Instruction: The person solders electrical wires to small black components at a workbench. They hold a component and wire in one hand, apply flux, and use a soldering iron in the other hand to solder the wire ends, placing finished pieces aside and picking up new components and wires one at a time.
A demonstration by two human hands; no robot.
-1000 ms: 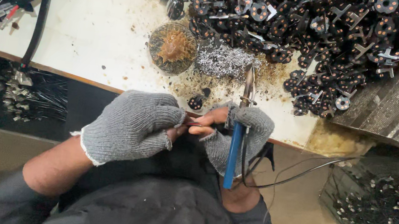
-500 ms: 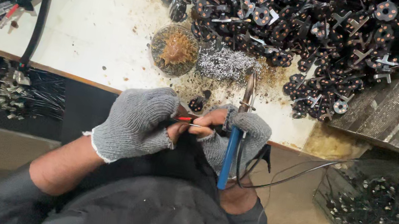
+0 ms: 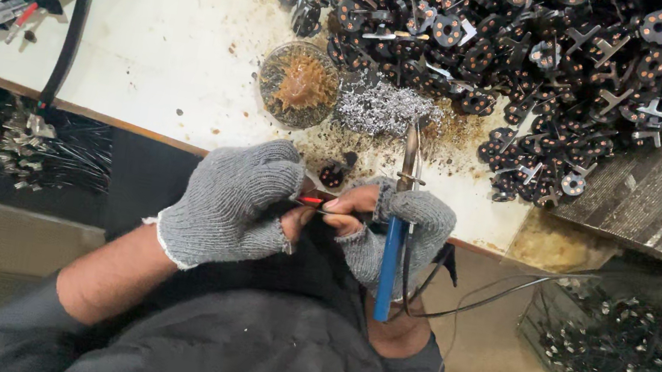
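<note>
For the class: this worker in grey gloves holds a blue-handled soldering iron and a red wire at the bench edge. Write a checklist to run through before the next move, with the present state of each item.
1. Both hands gloved: ok. The left hand and right hand wear grey knit gloves, though the fingertips are bare.
2. Soldering iron held firmly: ok, gripped in the right hand with its tip pointing away over the bench.
3. Red wire pinched between the fingers of both hands: ok.
4. Iron tip clear of fingers: ok.
5. Round dish of brownish paste and heap of silvery wire close by: ok.
6. Whether the iron is hot: cannot tell.
</note>
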